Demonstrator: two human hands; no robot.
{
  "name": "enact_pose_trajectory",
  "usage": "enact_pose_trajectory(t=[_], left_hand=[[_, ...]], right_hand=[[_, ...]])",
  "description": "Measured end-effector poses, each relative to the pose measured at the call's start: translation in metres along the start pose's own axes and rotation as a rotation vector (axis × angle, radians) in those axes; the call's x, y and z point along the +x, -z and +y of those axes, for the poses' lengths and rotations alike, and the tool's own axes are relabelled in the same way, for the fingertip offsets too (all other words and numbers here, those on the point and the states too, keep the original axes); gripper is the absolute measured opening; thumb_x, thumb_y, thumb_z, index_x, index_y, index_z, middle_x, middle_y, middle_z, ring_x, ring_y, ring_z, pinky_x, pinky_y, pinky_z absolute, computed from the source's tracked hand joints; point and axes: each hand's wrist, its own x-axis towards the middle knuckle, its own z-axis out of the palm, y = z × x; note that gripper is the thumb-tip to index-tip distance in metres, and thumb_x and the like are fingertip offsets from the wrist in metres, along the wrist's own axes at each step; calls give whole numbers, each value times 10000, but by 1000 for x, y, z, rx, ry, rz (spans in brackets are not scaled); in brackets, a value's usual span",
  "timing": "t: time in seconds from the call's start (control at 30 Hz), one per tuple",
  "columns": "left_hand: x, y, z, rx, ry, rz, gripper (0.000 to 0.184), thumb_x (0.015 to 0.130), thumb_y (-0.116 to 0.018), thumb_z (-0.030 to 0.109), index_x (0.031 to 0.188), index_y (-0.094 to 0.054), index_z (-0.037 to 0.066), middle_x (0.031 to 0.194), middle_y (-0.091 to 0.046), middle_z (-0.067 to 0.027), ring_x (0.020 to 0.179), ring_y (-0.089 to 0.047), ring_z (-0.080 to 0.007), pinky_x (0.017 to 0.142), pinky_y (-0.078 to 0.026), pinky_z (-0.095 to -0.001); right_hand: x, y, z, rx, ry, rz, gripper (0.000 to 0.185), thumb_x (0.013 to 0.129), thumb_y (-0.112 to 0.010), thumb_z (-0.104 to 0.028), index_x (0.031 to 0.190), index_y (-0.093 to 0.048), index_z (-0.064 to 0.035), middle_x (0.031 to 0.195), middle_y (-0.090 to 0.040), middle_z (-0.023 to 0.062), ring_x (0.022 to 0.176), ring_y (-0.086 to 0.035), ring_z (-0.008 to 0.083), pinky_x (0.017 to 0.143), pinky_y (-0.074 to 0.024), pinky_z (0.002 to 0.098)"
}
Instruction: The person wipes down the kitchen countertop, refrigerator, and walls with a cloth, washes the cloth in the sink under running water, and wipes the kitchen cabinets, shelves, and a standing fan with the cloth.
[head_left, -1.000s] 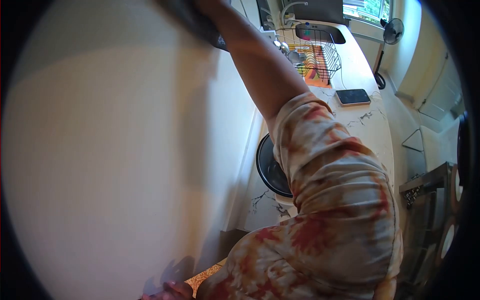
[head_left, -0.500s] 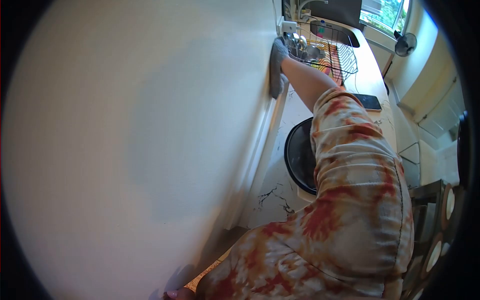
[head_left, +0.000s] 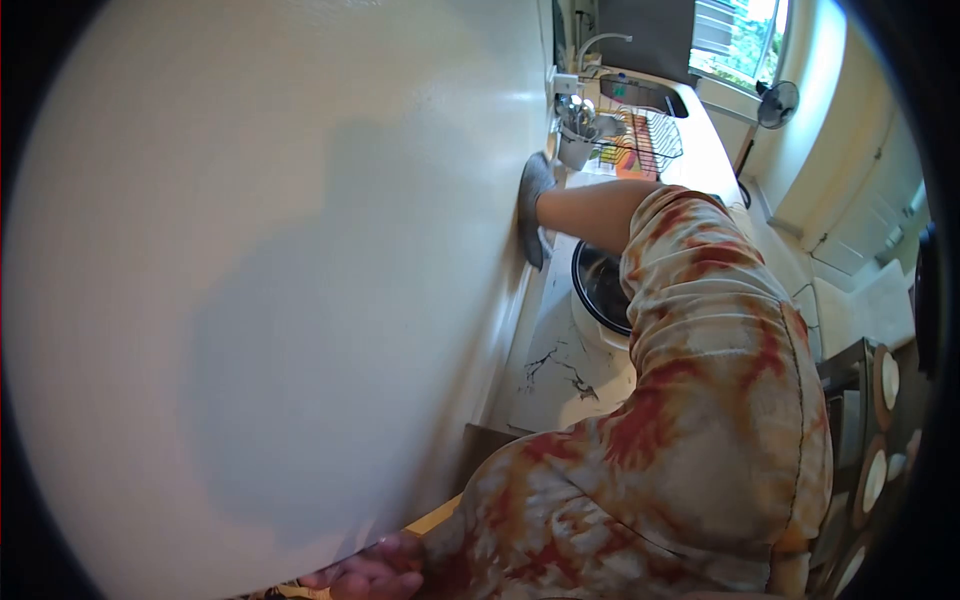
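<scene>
Smooth off-white painted wall (head_left: 320, 260) takes up the left side, edges lost in the dark lens border. White marble-look counter (head_left: 560, 375) with dark veins, near end hidden by the shirt. Right arm (head_left: 595, 212) in a white tie-dye sleeve (head_left: 715, 330) with rust-red blotches: reaches forward, elbow bent, forearm angled across to the wall. Black wire dish rack (head_left: 650, 140) toward counter's far end. Round white container (head_left: 598, 280) with black rim near counter's wall-side edge, partly hidden by the arm. Soft grey fabric cloth (head_left: 530, 205) against the wall, near that same edge; right hand hidden in or behind it, finger grip can't be told. Left hand (head_left: 375, 570) low, beside the wall, partly cut off, blurry; fingers look bent, can't tell if grasping anything.
</scene>
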Motion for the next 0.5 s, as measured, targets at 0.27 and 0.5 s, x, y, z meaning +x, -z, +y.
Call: enact_pose_trajectory(t=[0.27, 0.5], left_hand=[[8, -11, 22, -171, 171, 167, 383, 784, -504, 141, 1084, -517, 379, 1363, -327, 104, 1390, -82, -330, 1118, -144, -576], [10, -29, 17, -325, 98, 445, 253, 835, -502, 283, 1068, -532, 377, 1378, -364, 60, 1383, -178, -316, 1101, -151, -602]], right_hand=[[-268, -19, -43, 275, 320, -55, 529, 903, -496, -326, 1392, -432, -135, 1513, -280, 140, 1410, -146, 402, 1127, -93, 543], [-447, -7, -109, -81, 1730, -560, 525, 879, -514, -419, 1387, -447, -301, 1538, -255, 67, 1430, -134, 374, 1118, -8, 582]])
